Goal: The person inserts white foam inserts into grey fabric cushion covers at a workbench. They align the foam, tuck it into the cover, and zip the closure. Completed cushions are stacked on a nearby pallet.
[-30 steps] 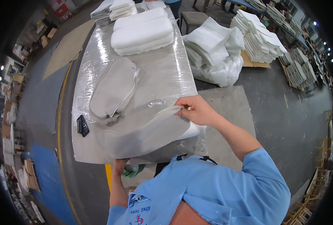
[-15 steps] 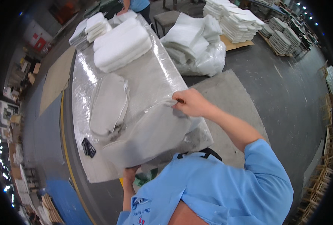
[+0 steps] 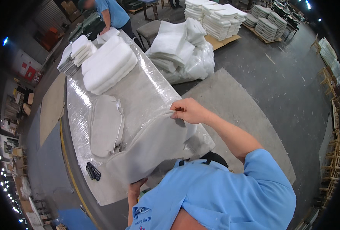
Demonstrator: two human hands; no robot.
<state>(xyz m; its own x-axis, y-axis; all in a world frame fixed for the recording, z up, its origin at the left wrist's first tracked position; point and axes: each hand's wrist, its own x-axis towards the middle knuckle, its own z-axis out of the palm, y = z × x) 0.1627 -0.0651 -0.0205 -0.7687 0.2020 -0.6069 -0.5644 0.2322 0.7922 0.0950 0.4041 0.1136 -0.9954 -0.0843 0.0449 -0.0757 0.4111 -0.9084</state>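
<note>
swung leftward in view since earlier, the table [image 3: 139, 92] slants; at its near edge a grey fabric piece [image 3: 154, 143] runs lengthwise from the right hand [image 3: 188, 111], pinching its far-right end, to the left hand [image 3: 136, 186], partly hidden, perhaps supporting it.

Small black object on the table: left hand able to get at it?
Probably yes: the left hand is at the near edge of the held grey fabric and would have to leave it, but nothing lies over the small black object.
</note>
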